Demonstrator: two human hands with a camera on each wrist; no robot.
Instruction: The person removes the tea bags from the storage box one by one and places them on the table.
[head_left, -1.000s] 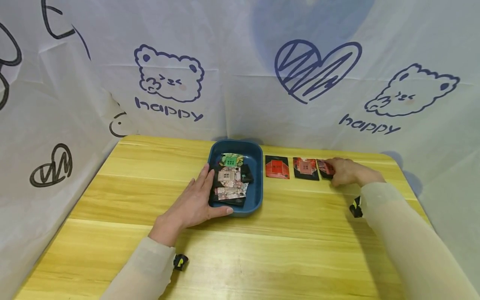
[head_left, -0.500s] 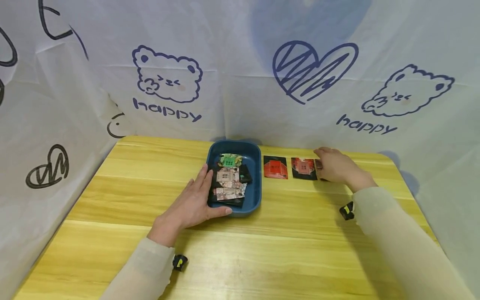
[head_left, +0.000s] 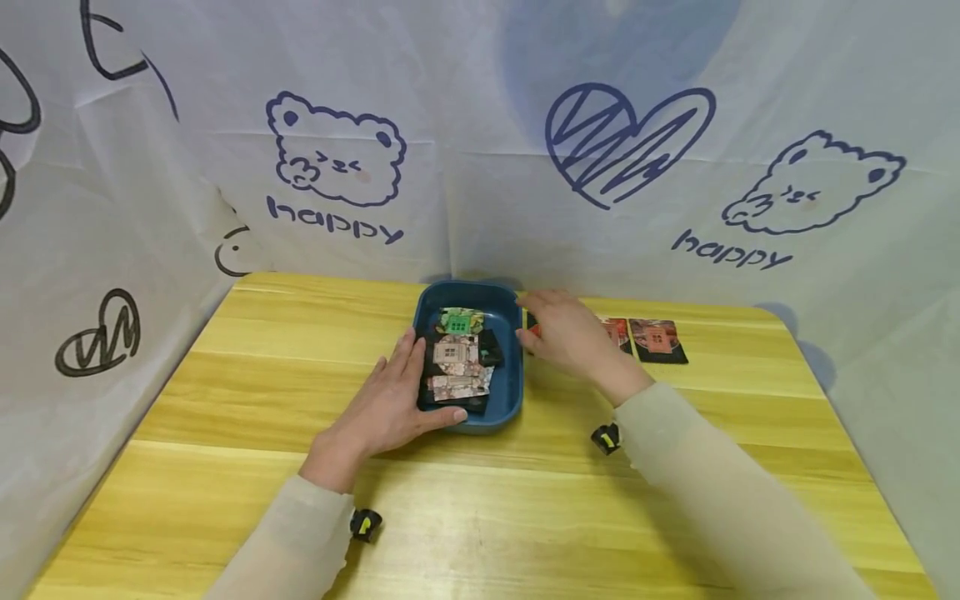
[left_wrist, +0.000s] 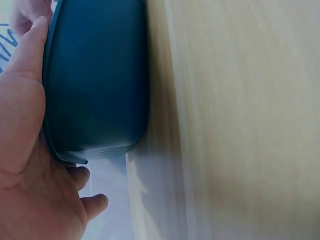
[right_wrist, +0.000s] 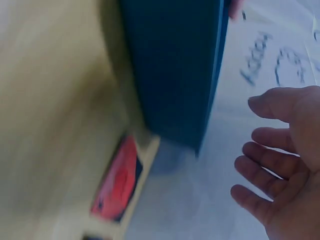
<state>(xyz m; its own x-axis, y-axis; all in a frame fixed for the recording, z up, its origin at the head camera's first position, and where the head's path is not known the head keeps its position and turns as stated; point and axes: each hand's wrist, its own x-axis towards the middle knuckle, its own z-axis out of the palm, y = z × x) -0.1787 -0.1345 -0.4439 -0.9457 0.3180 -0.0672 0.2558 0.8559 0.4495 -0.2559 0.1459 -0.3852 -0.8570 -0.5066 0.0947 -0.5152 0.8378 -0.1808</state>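
Note:
A dark blue tray holds several small flat packets, among them a green one and a pale pink one. My left hand rests against its left side, fingers straight along the rim and thumb over the near edge. Fingertips of my right hand are at the tray's right rim, with nothing held; the right wrist view shows them loosely bent. Beneath that hand, red-and-black packets are partly hidden: one red packet by the tray and another beside it. A third packet lies fully visible at the row's right end.
Everything stands on a yellow wood-grain table. Close behind its far edge hangs a white cloth with drawn bears and a heart. A small black device is worn at the right wrist and another at the left.
My right hand has let go of the rightmost packet, leaving it flat in the row, and has moved left to the tray. My left hand has stayed on the tray.

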